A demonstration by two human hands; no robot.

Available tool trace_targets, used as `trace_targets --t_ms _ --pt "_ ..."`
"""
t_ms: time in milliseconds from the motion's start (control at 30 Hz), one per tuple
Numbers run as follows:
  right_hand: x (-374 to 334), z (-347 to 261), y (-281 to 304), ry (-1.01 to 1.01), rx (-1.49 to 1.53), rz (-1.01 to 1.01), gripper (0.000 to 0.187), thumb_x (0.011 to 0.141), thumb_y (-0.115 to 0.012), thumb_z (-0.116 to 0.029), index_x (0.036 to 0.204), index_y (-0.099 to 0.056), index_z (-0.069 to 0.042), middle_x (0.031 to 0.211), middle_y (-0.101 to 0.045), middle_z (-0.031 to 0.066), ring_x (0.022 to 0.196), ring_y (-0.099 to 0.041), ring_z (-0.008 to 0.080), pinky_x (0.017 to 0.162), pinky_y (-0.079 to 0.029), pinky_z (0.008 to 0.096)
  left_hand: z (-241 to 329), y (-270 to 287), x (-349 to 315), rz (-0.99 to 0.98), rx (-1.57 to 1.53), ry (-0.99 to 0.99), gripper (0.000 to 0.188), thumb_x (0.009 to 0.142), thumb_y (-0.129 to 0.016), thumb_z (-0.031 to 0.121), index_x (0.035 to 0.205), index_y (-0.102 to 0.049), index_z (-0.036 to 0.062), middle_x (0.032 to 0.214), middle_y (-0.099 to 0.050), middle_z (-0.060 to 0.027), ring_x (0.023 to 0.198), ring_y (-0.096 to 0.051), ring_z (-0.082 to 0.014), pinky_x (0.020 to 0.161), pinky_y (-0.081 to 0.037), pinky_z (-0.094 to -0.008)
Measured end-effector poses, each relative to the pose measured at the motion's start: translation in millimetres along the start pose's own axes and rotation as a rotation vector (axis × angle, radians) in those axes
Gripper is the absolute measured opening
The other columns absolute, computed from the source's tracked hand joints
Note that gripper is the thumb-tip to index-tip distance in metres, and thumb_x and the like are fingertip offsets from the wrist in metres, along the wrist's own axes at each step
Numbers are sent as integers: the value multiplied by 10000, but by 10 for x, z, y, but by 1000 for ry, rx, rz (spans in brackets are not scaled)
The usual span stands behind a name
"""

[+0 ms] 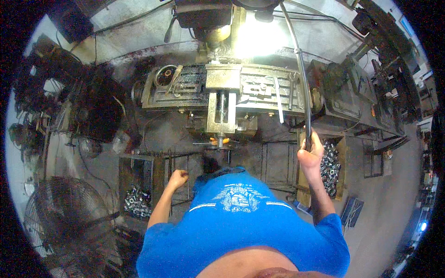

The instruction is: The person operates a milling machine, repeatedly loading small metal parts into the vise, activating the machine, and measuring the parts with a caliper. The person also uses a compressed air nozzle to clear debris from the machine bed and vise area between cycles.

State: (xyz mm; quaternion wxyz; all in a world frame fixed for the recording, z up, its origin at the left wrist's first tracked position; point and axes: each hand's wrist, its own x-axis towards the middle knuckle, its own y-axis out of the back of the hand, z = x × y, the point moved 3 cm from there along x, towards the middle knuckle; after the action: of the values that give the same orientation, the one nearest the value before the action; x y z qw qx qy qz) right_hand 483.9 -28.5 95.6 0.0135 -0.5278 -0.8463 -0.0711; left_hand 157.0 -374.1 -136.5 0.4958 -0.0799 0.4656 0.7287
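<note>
My right hand (311,152) is wrapped around the dark lower end of a long lever (301,74), which rises toward the machine head (204,16). In front of my body, on the left, my left hand (178,178) is curled closed; whether anything small is inside cannot be seen. A metal vise (223,76) sits in the middle of the slotted machine table (194,99), below the head and spindle (214,56). The vise's screw end with a crossbar (219,140) points toward me. Between its jaws, any workpiece is too unclear to make out.
A bin of small metal parts (137,202) stands at lower left, another bin (342,162) at right behind my forearm. A flat metal bar (278,99) lies on the table's right side. A large fan (65,217) stands at left. A bright lamp (262,37) glares beside the head.
</note>
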Motion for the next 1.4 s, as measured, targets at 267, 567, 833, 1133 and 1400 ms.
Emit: trace_targets --t_ms 267,567,833,1133,1400 --pt "46 -60 -55 -58 -106 -14 752 578 -666 -286 1210 -432 47 691 -399 -57 602 -384 33 530 -318 162 109 235 408 82 -27 -173 298 719 -575 126 980 -635 -4 857 -655 -172 787 -644 -231 712 -492 -325" --pt "349 593 -179 129 -276 94 503 641 -544 -47 1143 -521 -55 613 -417 -51 550 -403 50 500 -365 213 364 705 537 -14 -125 -104 299 759 -564 88 1029 -602 -35 880 -659 -150 803 -637 -190 737 -492 -312" --pt "1059 1376 -432 156 -506 259 369 624 -543 -98 981 -529 -5 573 -507 117 495 -514 211 501 -445 328 974 1402 894 -11 -182 -355 261 805 -562 139 989 -610 -40 822 -657 -89 769 -621 -150 716 -495 -302" --pt "289 477 -147 -6 -361 94 439 633 -541 7 1072 -546 -6 670 -550 40 596 -522 101 582 -449 258 2391 2036 2032 175 -542 -521 245 860 -550 217 958 -608 0 819 -642 -65 670 -613 -115 599 -443 -218" --pt "-1212 -1875 926 855 106 598 655 795 -506 -407 1280 -376 15 1085 -543 197 936 -541 241 763 -487 330 2954 1973 2524 129 -714 -281 295 756 -660 288 904 -655 33 806 -651 -65 675 -561 -142 645 -403 -286"
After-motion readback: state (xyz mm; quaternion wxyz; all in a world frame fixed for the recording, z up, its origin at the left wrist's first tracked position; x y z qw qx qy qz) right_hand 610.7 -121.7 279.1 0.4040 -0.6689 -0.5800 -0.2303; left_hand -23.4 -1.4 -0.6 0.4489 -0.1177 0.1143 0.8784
